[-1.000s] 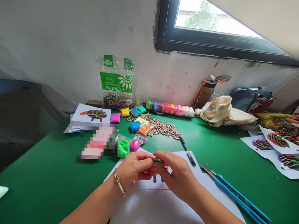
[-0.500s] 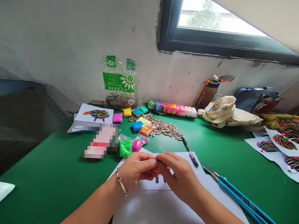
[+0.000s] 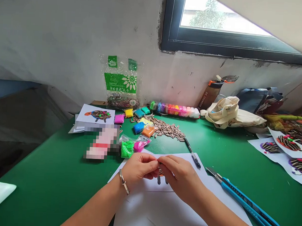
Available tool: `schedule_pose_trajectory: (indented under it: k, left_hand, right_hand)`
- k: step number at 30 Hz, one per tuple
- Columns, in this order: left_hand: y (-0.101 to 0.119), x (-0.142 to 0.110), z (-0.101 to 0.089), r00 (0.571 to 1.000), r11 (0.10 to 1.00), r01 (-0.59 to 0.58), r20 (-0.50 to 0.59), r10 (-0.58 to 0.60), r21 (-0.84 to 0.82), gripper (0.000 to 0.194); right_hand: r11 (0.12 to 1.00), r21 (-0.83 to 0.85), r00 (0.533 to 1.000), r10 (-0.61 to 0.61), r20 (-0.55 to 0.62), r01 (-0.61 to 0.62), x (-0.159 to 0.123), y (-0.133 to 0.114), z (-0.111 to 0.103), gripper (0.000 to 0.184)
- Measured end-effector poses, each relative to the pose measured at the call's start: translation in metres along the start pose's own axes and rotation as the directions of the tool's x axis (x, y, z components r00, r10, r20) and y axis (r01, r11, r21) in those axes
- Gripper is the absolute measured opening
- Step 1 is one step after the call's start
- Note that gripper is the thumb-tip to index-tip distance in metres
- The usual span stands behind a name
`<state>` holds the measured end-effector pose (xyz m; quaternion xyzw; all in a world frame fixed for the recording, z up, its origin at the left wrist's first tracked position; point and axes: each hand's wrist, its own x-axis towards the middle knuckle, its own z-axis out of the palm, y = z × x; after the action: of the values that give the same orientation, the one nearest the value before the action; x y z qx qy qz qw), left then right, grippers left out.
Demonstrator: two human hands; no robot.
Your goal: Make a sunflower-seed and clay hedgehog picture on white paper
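Note:
My left hand (image 3: 141,166), with a silver bracelet on its wrist, meets my right hand (image 3: 179,172) fingertip to fingertip above the white paper (image 3: 166,210). Both hands are closed in a pinch; whatever lies between the fingertips is hidden. Under them, a small striped seed figure (image 3: 160,175) with an orange edge and grey feet shows in part on the paper. Just beyond my left hand lie a bright green clay packet (image 3: 127,149) and a pink clay packet (image 3: 139,145). A black pen (image 3: 193,154) rests across the paper's far right corner.
Sunflower seeds (image 3: 169,128) are heaped behind the packets. To the right lies a blue utility knife (image 3: 249,204), blade out. Finished seed pictures (image 3: 272,148) sit at far right, another turtle card (image 3: 97,114) at left. A bottle (image 3: 210,94) and cloth bag (image 3: 223,112) stand along the wall.
The hands stay nearly in place, fingertips still together. Slightly more of the striped figure shows between them.

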<state>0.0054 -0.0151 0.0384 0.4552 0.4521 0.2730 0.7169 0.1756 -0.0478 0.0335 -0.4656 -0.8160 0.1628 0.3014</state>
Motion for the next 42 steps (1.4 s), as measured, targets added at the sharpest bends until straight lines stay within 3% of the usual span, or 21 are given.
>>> schedule_pose_trajectory:
  k: [9,17,28,36,42]
  left_hand:
    - [0.0005,-0.0005,-0.0007,1.000,1.000,-0.012,-0.004,0.012,0.015,0.036]
    - [0.0044,-0.0030,0.0033,1.000,0.997,-0.009,-0.006,0.009,0.076,0.022]
    - [0.0006,0.0007,-0.0018,0.999,0.995,-0.035,-0.020,0.037,0.092,0.036]
    - [0.0024,-0.0024,0.0017,0.999,0.995,-0.044,-0.023,0.046,0.094,0.033]
    - [0.0012,0.0004,-0.0015,0.996,0.993,-0.060,-0.056,0.066,0.099,0.037]
  right_hand:
    - [0.999,-0.027,1.000,0.027,-0.004,-0.027,-0.0017,-0.0005,0.0001,0.021]
    - [0.997,-0.029,0.996,0.067,0.058,-0.065,-0.0023,-0.0017,0.0008,0.020]
    - [0.983,0.071,0.985,0.167,0.040,-0.169,-0.0005,-0.0036,-0.0019,0.018]
    - [0.991,0.093,0.995,0.091,0.044,-0.095,0.0004,-0.0044,-0.0013,0.021]
    - [0.965,0.136,0.974,0.226,0.006,-0.225,-0.0004,-0.0021,-0.0029,0.019]
